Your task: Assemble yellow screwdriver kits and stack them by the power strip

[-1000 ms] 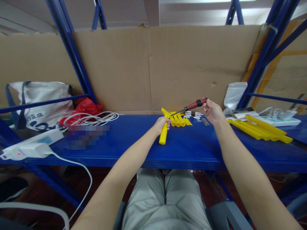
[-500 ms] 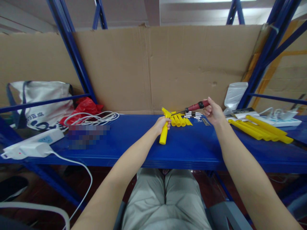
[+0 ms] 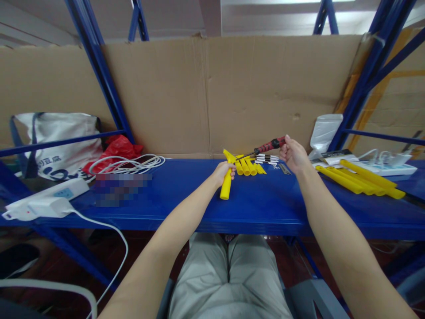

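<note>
My left hand [image 3: 225, 173] is wrapped round a yellow plastic scraper handle [image 3: 225, 190], which stands at a slant above the blue table with its flared head up. My right hand [image 3: 294, 154] pinches the back end of a red and black screwdriver [image 3: 265, 147]. The screwdriver's thin shaft points left and down to the flared head; whether the tip sits in a screw is too small to tell. Just behind and right of my left hand lie several yellow flared heads [image 3: 247, 167]. Beyond them are small white-and-black packets [image 3: 267, 158] and a small metal piece [image 3: 284, 169].
Several long yellow tubes [image 3: 358, 179] lie at the right, beside a white power strip [image 3: 388, 168]. At the left are another power strip [image 3: 49, 195], coiled white cable [image 3: 142, 163], a red plastic bag [image 3: 121, 148] and a cloth bag [image 3: 63, 141]. Cardboard [image 3: 159, 97] stands along the back.
The screwdriver has turned about its length, and its handle now shows a different red and black pattern. My left hand and the scraper handle have barely moved.
</note>
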### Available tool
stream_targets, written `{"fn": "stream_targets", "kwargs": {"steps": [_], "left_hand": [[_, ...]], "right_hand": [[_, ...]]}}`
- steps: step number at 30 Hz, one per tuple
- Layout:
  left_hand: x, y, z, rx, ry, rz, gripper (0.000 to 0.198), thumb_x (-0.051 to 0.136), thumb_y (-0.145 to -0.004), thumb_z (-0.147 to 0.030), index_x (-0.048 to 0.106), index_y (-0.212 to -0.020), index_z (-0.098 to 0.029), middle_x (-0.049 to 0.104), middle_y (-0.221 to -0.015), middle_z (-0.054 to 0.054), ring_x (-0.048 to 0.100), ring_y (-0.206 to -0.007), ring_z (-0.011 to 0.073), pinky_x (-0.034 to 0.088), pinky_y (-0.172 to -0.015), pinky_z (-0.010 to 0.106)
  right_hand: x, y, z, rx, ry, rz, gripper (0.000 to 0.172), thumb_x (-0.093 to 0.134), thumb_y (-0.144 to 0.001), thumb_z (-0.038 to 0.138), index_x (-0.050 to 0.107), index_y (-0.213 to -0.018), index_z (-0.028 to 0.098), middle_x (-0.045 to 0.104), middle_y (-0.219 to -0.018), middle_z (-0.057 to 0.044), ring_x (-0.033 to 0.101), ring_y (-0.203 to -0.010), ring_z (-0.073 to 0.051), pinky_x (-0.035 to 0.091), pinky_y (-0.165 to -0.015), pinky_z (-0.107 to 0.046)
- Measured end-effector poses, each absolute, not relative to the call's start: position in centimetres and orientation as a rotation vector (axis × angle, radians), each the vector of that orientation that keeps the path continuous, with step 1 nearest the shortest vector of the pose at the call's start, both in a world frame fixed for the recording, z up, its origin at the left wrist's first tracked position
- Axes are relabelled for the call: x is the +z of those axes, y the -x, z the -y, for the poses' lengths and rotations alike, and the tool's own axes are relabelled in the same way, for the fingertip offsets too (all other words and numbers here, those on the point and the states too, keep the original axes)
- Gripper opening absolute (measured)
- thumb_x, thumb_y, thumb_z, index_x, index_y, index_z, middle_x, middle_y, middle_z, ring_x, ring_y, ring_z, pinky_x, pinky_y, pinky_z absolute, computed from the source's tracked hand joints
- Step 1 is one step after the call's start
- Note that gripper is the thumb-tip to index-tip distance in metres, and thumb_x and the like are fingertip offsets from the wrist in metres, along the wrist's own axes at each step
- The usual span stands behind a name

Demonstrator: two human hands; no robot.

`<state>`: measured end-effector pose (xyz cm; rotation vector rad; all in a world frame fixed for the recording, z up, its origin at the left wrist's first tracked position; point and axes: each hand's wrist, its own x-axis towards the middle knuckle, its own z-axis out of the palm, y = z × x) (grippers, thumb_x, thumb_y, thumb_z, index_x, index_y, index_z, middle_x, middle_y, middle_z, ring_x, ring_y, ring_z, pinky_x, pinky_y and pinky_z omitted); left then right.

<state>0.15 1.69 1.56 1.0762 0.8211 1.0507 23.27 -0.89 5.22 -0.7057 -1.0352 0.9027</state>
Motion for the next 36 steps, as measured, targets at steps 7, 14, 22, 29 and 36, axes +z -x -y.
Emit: {"fn": "stream_targets", "kwargs": {"steps": [7,14,22,29,36], "left_hand": [[1.54,-0.22,-1.71,1.047,-1.096,-0.824,0.021,0.047,-0.065,0.001,0.040,-0.069,-0.019,0.040,-0.045,-0.008,0.035,-0.031,0.0061,0.028,-0.034,0.018],[1.52,-0.27,-1.79,1.038,-1.100,-0.832,0.021,0.046,-0.066,0.001,0.039,-0.068,-0.019,0.040,-0.044,-0.008,0.034,-0.031,0.0056,0.028,-0.034,0.018],[1.32,-0.12,-2.11,1.052,-1.075,-0.826,0.023,0.048,-0.067,0.002,0.040,-0.069,-0.019,0.041,-0.045,-0.008,0.036,-0.029,0.0055,0.028,-0.033,0.017],[1.30,-0.22,-2.02,1.055,-1.054,-0.795,0.025,0.053,-0.065,0.002,0.040,-0.069,-0.019,0.041,-0.046,-0.009,0.034,-0.029,0.0045,0.027,-0.033,0.017],[1.42,-0.22,-1.90,1.056,-1.083,-0.813,0.022,0.047,-0.066,0.002,0.040,-0.069,-0.019,0.040,-0.044,-0.008,0.035,-0.030,0.0059,0.028,-0.033,0.018]], "right_hand": [[5.08,-23.65,0.43,0.915,0.726,0.995,0.044,0.075,-0.068,0.047,0.040,-0.062,0.022,0.032,-0.037,0.010,0.029,-0.030,-0.005,0.023,-0.029,-0.019],[5.47,-22.97,0.99,0.870,0.753,0.982,0.029,0.068,-0.078,0.046,0.055,-0.076,0.019,0.052,-0.045,0.005,0.042,-0.034,-0.006,0.032,-0.033,-0.017],[5.19,-22.94,0.82,0.826,0.736,1.046,0.042,0.072,-0.073,0.047,0.041,-0.063,0.021,0.042,-0.040,0.008,0.034,-0.031,-0.005,0.026,-0.030,-0.017],[4.95,-23.31,0.21,0.786,0.762,0.968,0.044,0.076,-0.068,0.045,0.038,-0.063,0.022,0.039,-0.039,0.010,0.034,-0.030,-0.005,0.026,-0.029,-0.017],[5.13,-23.21,0.57,0.801,0.777,0.955,0.033,0.073,-0.071,0.046,0.053,-0.071,0.020,0.043,-0.038,0.008,0.039,-0.030,-0.006,0.029,-0.029,-0.016]]}}
